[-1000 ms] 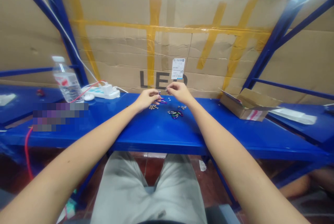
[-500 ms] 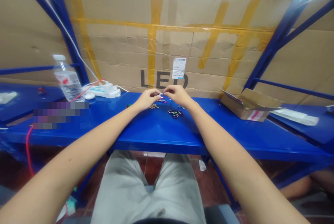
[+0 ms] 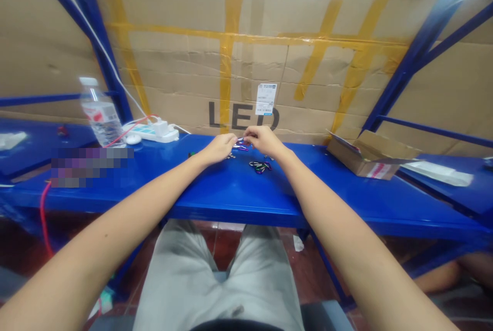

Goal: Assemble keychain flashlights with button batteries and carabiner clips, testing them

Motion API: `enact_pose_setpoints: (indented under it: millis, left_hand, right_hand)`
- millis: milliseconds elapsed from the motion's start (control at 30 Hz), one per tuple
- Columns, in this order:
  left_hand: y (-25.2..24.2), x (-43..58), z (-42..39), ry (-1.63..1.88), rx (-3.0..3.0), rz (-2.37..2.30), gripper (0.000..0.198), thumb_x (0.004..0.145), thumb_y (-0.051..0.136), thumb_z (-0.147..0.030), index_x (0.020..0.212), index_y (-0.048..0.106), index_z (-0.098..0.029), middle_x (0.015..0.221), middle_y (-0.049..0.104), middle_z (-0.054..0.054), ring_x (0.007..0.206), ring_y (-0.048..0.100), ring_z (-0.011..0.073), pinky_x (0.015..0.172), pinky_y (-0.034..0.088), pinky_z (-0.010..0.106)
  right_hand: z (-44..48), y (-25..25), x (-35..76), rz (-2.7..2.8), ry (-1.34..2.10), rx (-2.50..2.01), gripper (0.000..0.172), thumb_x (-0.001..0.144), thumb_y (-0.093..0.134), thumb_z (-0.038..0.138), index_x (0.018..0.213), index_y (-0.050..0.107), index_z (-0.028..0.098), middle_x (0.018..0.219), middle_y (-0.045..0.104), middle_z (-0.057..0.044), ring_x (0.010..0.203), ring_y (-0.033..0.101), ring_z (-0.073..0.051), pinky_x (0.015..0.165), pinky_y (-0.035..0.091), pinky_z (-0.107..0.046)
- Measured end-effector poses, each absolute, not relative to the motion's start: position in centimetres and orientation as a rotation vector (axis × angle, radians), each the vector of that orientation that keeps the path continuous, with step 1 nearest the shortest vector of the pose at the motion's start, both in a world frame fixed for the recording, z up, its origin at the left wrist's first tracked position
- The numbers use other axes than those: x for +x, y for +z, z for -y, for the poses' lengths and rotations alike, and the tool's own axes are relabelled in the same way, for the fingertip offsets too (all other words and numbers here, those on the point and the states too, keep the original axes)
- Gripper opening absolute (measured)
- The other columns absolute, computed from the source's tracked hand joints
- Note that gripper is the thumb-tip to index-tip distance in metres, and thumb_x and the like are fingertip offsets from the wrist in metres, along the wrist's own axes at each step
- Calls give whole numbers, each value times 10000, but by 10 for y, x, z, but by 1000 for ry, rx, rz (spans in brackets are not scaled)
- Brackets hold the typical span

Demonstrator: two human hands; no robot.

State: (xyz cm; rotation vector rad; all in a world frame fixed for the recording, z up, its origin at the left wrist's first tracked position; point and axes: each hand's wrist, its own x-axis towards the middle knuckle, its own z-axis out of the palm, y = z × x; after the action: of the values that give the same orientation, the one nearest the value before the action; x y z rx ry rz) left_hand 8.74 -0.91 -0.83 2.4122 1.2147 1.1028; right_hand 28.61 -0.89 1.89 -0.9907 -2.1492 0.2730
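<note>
My left hand [image 3: 221, 149] and my right hand [image 3: 262, 139] meet over the far part of the blue table [image 3: 231, 195]. Their fingers are closed in pinches, nearly touching. Something small and shiny shows between the fingertips, too small to name. Right under them lie purple carabiners [image 3: 241, 148], partly hidden by the hands. Nearer to me is a small pile of carabiners [image 3: 260, 167], dark with green and purple glints. Tiny metal pieces [image 3: 231, 156] lie beside my left hand, mostly covered by it. More small metal pieces [image 3: 268, 158] rest below my right hand.
An open cardboard box [image 3: 370, 156] stands on the right. On the left are a water bottle [image 3: 100, 115], a white power strip [image 3: 154, 132] with plugs and a red cable [image 3: 43, 223]. A large taped cardboard sheet [image 3: 185, 74] walls off the back between blue posts.
My left hand has turned palm-down and shifted slightly, now covering more of the small metal pieces. My right hand stays almost in place. The camera view has shifted a little.
</note>
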Motion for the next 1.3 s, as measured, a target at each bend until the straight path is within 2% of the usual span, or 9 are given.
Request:
enact_pose_setpoints:
  millis: [200, 367, 700, 833, 933, 1000, 1067, 1133, 1300]
  left_hand:
    - [-10, 87, 9, 1101, 2430, -1140, 198, 944, 452, -298, 811, 558, -197, 757, 626, 15, 732, 557, 178, 710, 422, 302]
    - [-11, 86, 10, 1133, 2466, -1106, 141, 937, 485, -286, 885, 576, -190, 856, 657, 25, 812, 587, 188, 767, 444, 315]
    - [-10, 84, 17, 1085, 2795, -1051, 49, 952, 484, -202, 911, 509, -193, 894, 627, 71, 805, 581, 198, 731, 430, 315]
    - [-8, 84, 23, 1010, 3016, -1001, 113, 942, 423, -123, 916, 506, -195, 888, 593, 81, 823, 563, 211, 741, 437, 325]
    - [-3, 84, 26, 945, 3203, -954, 191, 902, 387, -55, 915, 520, -191, 898, 584, 91, 869, 549, 228, 779, 451, 339]
    - [-1, 85, 28, 963, 3272, -921, 205, 908, 371, -57, 909, 529, -187, 909, 587, 102, 894, 545, 237, 812, 460, 354]
    - [0, 87, 29, 1024, 3260, -926, 175, 944, 378, -115, 902, 534, -182, 909, 592, 112, 895, 547, 241, 829, 469, 367]
    - [-1, 90, 29, 1097, 3165, -998, 168, 979, 391, -190, 917, 545, -175, 915, 609, 116, 898, 562, 240, 840, 479, 376]
    - [-5, 95, 22, 1041, 2921, -1227, 268, 1001, 366, -209, 921, 617, -163, 903, 678, 116, 888, 618, 235, 829, 489, 376]
  right_hand:
    - [8, 18, 287, 2213, 223, -984, 169, 867, 558, 118, 794, 704, 163, 733, 692, -32, 716, 599, -157, 726, 436, -265]
    - [7, 17, 289, 2276, 224, -952, 209, 869, 503, 115, 741, 659, 167, 705, 676, -23, 671, 565, -146, 691, 422, -259]
    - [14, 20, 286, 2281, 391, -975, 182, 830, 529, 116, 667, 593, 168, 590, 615, -7, 594, 555, -138, 635, 423, -264]
    - [15, 22, 286, 2187, 725, -1037, 177, 810, 578, 139, 639, 545, 172, 531, 572, 1, 464, 485, -108, 503, 387, -244]
    - [15, 22, 288, 2046, 1108, -1037, 121, 733, 568, 108, 632, 538, 167, 453, 473, 31, 381, 365, -76, 398, 268, -209]
    - [15, 23, 289, 1962, 1363, -1006, 85, 690, 547, 106, 627, 536, 162, 425, 398, 54, 361, 269, -58, 376, 196, -196]
    - [16, 23, 289, 1927, 1477, -980, 61, 663, 537, 113, 626, 537, 160, 423, 377, 59, 361, 235, -54, 374, 175, -194]
    - [17, 24, 288, 1944, 1352, -1006, 54, 647, 543, 111, 620, 545, 158, 432, 421, 42, 370, 287, -64, 380, 199, -201]
    - [21, 25, 283, 2149, 623, -1074, 154, 751, 558, 166, 597, 556, 156, 506, 537, 3, 480, 436, -98, 493, 305, -234]
